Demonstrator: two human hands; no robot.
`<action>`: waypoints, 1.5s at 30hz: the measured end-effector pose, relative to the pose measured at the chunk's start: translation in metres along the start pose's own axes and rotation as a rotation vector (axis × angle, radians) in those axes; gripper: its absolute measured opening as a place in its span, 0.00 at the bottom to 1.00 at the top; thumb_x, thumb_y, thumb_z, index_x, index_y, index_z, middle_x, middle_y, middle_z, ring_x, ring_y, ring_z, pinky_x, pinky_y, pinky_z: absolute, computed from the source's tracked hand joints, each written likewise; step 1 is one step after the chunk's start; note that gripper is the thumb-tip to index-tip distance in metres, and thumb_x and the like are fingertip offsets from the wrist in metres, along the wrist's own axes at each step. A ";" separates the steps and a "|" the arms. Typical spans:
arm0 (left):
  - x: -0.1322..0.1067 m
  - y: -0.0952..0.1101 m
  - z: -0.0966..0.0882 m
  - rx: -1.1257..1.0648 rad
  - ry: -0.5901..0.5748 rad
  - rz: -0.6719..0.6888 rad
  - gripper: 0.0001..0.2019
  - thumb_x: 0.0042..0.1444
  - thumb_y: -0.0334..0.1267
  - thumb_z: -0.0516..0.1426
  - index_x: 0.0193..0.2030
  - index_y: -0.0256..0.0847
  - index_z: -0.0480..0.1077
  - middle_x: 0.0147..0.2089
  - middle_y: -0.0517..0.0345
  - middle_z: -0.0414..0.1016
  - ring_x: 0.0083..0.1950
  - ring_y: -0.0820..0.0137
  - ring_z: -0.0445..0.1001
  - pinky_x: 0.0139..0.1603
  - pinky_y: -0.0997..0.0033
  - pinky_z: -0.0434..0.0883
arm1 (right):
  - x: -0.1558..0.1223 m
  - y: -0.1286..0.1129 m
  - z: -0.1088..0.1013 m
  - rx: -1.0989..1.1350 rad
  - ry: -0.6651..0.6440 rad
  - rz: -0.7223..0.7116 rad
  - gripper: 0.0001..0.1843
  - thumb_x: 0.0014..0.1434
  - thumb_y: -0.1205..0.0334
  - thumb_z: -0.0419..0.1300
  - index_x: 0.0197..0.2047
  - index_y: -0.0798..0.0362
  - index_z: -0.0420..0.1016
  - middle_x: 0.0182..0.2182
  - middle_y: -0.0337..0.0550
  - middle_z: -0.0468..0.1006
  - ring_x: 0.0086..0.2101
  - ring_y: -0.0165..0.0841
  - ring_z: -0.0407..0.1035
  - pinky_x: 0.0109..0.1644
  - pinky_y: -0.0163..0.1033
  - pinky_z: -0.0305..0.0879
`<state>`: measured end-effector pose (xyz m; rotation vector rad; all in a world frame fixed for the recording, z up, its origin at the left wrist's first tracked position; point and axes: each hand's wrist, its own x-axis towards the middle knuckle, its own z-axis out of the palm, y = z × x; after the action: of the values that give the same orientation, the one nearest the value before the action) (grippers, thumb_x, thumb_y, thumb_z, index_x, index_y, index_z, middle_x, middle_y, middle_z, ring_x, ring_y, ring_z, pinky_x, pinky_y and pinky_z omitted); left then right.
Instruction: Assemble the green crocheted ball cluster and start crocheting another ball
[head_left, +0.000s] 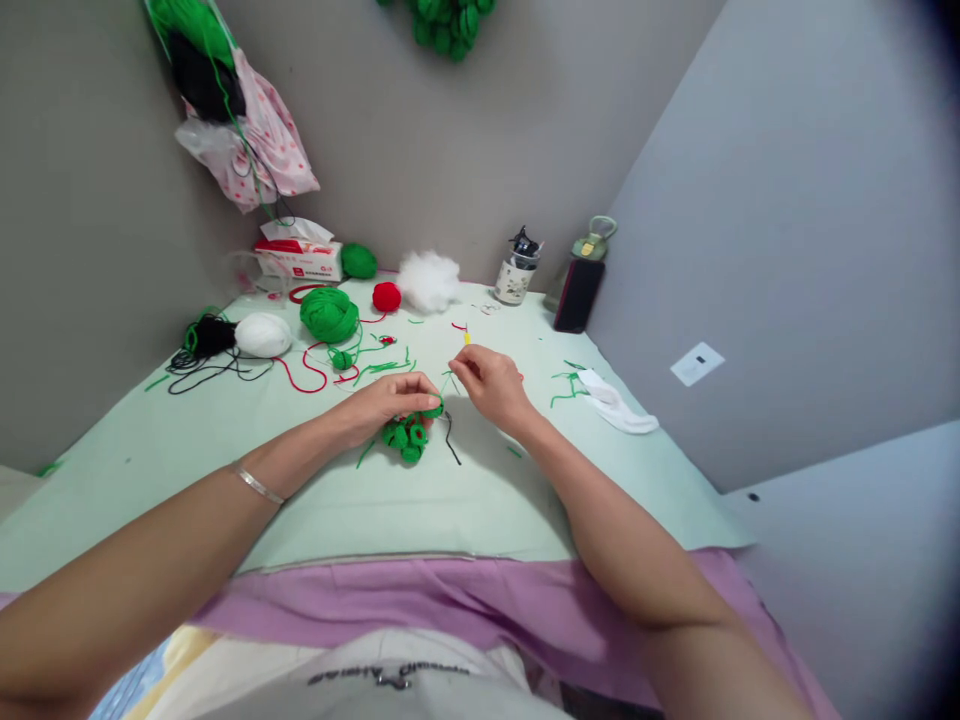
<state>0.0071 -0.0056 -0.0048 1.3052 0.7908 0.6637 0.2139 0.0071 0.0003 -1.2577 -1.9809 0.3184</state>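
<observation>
My left hand [394, 398] is closed, pinching a small green crocheted piece [433, 406] between thumb and fingers. Below its fingers hangs a cluster of green crocheted balls [406, 437], with a bit of red showing. A short black yarn tail [452, 440] trails from beside the piece onto the table. My right hand [491, 385] is raised a little to the right, its fingertips pinched on a thin green yarn strand [447, 380] that runs to the piece. Something small and red shows behind that hand. Just beyond its knuckles is a small yellow object [466, 338].
Green yarn [328, 315], red yarn [386, 297], white yarn [262, 335] and black yarn [210, 335] lie back left. White stuffing [429, 282], a cup of tools [516, 277], a bottle [592, 240] and a phone [579, 296] stand along the back. Green scraps and a white cloth [619, 405] are right.
</observation>
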 end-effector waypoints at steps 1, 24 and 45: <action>0.000 0.000 0.000 0.000 0.002 0.004 0.14 0.51 0.46 0.68 0.36 0.40 0.73 0.29 0.58 0.75 0.29 0.70 0.73 0.28 0.71 0.68 | 0.001 0.003 0.000 0.038 -0.032 0.026 0.11 0.63 0.58 0.56 0.29 0.52 0.71 0.23 0.37 0.71 0.26 0.30 0.60 0.34 0.36 0.55; 0.000 0.000 -0.010 -0.044 0.178 0.135 0.22 0.48 0.41 0.70 0.52 0.45 0.79 0.54 0.51 0.79 0.41 0.68 0.78 0.41 0.66 0.72 | 0.014 0.067 -0.018 -0.391 -0.111 0.318 0.16 0.66 0.68 0.50 0.46 0.56 0.79 0.43 0.57 0.78 0.40 0.42 0.70 0.43 0.42 0.60; 0.000 -0.004 -0.006 0.068 0.275 0.323 0.28 0.50 0.37 0.66 0.60 0.48 0.74 0.68 0.52 0.69 0.61 0.55 0.72 0.54 0.56 0.75 | 0.003 0.006 -0.019 0.199 -0.316 0.195 0.28 0.60 0.36 0.57 0.31 0.55 0.77 0.23 0.34 0.63 0.27 0.28 0.53 0.32 0.36 0.49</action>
<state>0.0024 -0.0026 -0.0093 1.4370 0.8364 1.1000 0.2300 0.0093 0.0115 -1.3356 -2.0258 0.8350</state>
